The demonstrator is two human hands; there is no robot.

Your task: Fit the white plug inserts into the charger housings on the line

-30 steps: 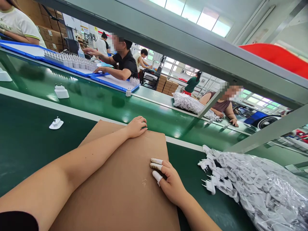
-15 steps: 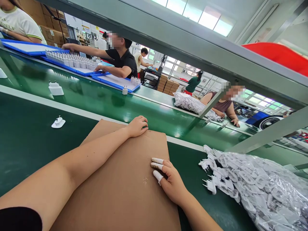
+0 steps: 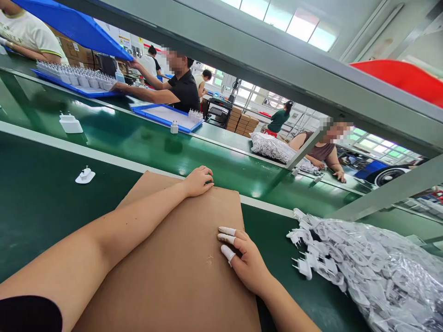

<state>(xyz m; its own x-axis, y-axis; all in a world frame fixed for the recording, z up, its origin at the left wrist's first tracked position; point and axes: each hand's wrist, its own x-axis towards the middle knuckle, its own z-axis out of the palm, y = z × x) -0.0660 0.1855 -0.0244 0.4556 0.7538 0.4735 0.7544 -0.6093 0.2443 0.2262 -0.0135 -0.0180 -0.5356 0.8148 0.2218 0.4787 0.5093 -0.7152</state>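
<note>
Brown cardboard (image 3: 180,258) lies on the green bench in front of me. My left hand (image 3: 199,181) rests on its far edge, the fingers loosely bent and nothing seen in them. On the right part of the sheet lies my right hand (image 3: 244,258), fingers apart, with white finger cots on the thumb and two fingers. It holds nothing. To the right of it, white plug pieces (image 3: 304,267) spill from a clear plastic bag (image 3: 398,263). A single white plug piece (image 3: 85,175) with pins up sits left of the cardboard.
A green conveyor belt (image 3: 221,159) runs past the bench, carrying white chargers, one (image 3: 70,123) at left and another (image 3: 174,127) farther off. Across it, a co-worker (image 3: 182,87) handles blue trays (image 3: 86,90). A grey metal beam (image 3: 242,60) and post cross above.
The co-worker in black has raised a blue tray at upper left, and the tray full of chargers has shifted left. Chargers on the belt have moved left. Both my hands have stayed put.
</note>
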